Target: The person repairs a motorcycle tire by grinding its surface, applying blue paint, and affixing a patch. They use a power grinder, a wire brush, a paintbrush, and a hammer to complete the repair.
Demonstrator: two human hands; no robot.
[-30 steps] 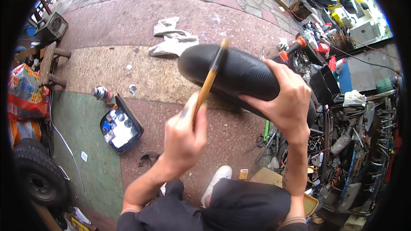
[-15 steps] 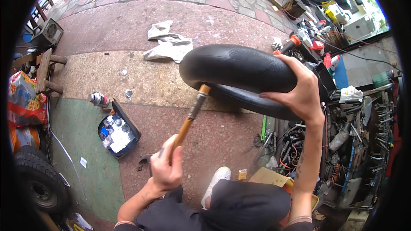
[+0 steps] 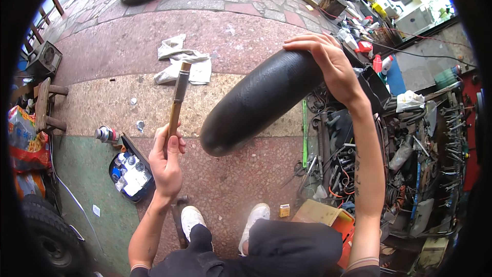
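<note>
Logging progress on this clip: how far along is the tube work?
Done: the inflated black tube is off any wheel, in the air. In hand: the right hand holds its top end; the left hand grips a wooden-handled tool, raised clear of the tube. Left: no patch or marked spot shows on the visible side; the open kit box and can sit on the ground.

The right hand [image 3: 335, 66] steadies a black inner tube [image 3: 259, 100] while the left hand [image 3: 166, 161] grips a wooden-handled tool [image 3: 178, 103].
</note>
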